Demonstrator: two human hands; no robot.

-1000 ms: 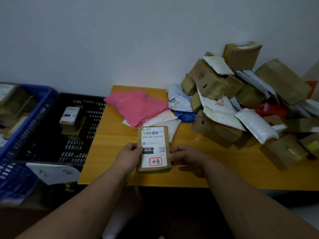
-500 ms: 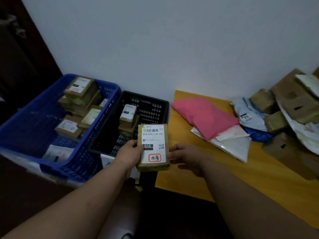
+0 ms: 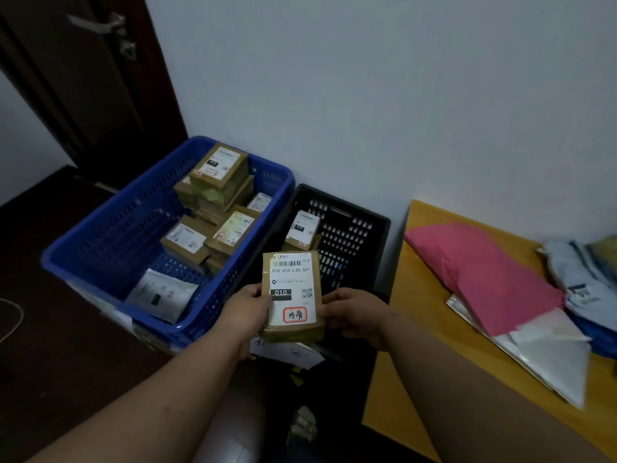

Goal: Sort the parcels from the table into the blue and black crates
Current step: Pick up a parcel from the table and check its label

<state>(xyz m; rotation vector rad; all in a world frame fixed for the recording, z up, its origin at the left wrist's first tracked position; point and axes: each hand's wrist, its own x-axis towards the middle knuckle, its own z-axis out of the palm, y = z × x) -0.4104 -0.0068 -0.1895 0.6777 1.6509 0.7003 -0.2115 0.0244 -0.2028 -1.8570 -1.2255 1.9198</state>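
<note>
My view has swung from the tabletop (image 3: 400, 355) to the blue crate (image 3: 110, 228) and black crate (image 3: 364, 228), both hands, left hand (image 3: 245, 310) and right hand (image 3: 355, 314), gripping 1 labelled parcel (image 3: 291, 295), ready for deposit.

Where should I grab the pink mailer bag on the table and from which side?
Pinch the pink mailer bag at its free near-left corner, coming from the crate side. It lies flat and soft on the table, and its far-right end overlaps the white and blue bags, so that corner looks clearest.

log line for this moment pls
step: carry | held: brown cardboard parcel with white label | left hand: grips | right hand: grips | position: over black plastic crate, beside blue plastic crate
</note>
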